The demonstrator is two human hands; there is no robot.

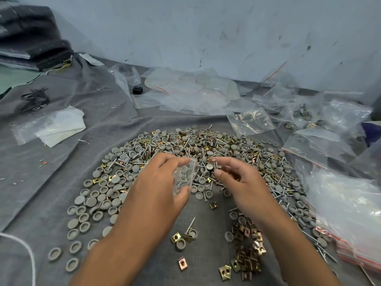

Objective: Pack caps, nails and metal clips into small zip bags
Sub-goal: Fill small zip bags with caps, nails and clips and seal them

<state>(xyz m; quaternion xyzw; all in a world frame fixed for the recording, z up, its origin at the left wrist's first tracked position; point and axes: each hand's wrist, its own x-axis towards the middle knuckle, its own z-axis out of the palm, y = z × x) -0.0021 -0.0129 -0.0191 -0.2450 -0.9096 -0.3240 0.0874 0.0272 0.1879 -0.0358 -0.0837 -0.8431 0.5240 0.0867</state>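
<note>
The left hand (162,182) pinches 1 small bag (184,175) between thumb and fingers, mouth turned toward the other hand for filling. The right hand (237,178) pinches a few nails (215,164) at that mouth, above the heap of caps (115,182), nails and clips (249,252).

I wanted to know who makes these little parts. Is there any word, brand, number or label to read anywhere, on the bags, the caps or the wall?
None: no readable text shows in this view.
The small zip bag in the left hand: clear, no print.
The stacked zip bags at right: only red seal lines, no lettering.
The grey caps and metal clips: no markings visible.
The wall: scuffs only.
</note>
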